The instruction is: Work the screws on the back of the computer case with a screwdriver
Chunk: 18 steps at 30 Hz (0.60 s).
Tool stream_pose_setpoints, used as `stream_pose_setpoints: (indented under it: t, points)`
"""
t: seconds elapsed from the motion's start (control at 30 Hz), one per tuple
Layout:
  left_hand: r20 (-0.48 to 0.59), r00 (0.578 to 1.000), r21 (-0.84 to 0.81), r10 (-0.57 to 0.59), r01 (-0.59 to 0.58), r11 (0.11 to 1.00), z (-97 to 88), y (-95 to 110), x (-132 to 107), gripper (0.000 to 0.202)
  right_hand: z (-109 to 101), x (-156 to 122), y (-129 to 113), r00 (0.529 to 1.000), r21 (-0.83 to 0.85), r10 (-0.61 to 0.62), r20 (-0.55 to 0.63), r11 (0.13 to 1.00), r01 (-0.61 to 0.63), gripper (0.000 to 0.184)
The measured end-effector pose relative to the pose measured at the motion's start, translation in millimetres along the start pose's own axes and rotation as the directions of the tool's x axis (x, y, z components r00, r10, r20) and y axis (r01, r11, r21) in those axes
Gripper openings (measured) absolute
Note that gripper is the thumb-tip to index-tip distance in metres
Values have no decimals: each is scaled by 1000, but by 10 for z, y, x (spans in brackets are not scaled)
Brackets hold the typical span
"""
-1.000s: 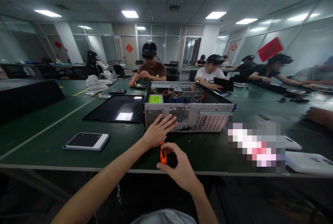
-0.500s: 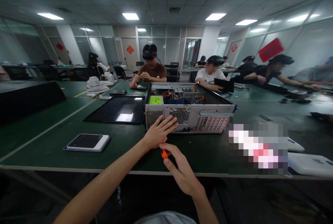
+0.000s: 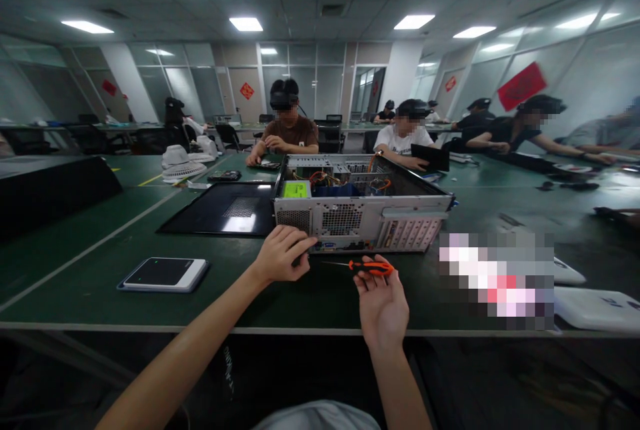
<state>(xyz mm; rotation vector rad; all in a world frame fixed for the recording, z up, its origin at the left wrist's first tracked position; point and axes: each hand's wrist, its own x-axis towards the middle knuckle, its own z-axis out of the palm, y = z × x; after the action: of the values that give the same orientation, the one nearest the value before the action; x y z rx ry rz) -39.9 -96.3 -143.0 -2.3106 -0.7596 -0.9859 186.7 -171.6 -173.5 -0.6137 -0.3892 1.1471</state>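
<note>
An open computer case (image 3: 365, 217) lies on its side, its rear panel facing me and its top uncovered. In my right hand (image 3: 383, 313), palm up, an orange and black screwdriver (image 3: 373, 268) rests across the fingers under the thumb. Its thin shaft points left, apart from the case. My left hand (image 3: 283, 253) is at the lower left of the rear panel, fingers curled and thumb close to the index finger. Whatever its fingers pinch is too small or hidden to tell. A green-labelled power supply (image 3: 296, 189) shows in the near left corner of the case.
A black side panel (image 3: 225, 209) lies left of the case on the green table (image 3: 280, 313). A white and black device (image 3: 163, 274) is nearer me on the left. White fans (image 3: 184, 171) stand farther back. Co-workers sit across the table. A blurred-out patch covers the right side.
My right hand has turned palm up and moved right and up, bringing the screwdriver sideways with its shaft visible. My left hand has drawn back left from the rear panel and curled its fingers.
</note>
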Motion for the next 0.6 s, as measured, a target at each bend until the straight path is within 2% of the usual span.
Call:
stream_pose_setpoints:
  t: [0.07, 0.13, 0.23, 0.33, 0.4, 0.47, 0.6]
  points:
    - [121, 990, 31, -66, 62, 998, 11, 14, -13, 23, -6, 26, -20, 997, 23, 48, -57, 999, -47, 29]
    - [280, 948, 80, -153, 135, 988, 20, 62, -8, 24, -11, 39, -29, 994, 36, 77, -76, 997, -75, 27]
    - [464, 821, 203, -334, 269, 942, 20, 179, 36, 34, -2, 37, -35, 993, 39, 90, -71, 995, -87, 28]
    - [543, 678, 308, -495, 388, 869, 27, 301, 104, 45, 24, 21, -44, 991, 51, 98, -86, 994, -94, 27]
    - [568, 620, 334, -541, 427, 840, 47, 364, 138, 44, 36, 14, -50, 989, 60, 108, -96, 993, -103, 27]
    - [583, 600, 332, -548, 439, 835, 70, 404, 153, 41, 34, 17, -50, 990, 56, 105, -91, 993, -100, 26]
    - [602, 612, 294, -512, 426, 855, 83, 422, 140, 37, -8, 45, -31, 995, 33, 81, -64, 996, -79, 28]
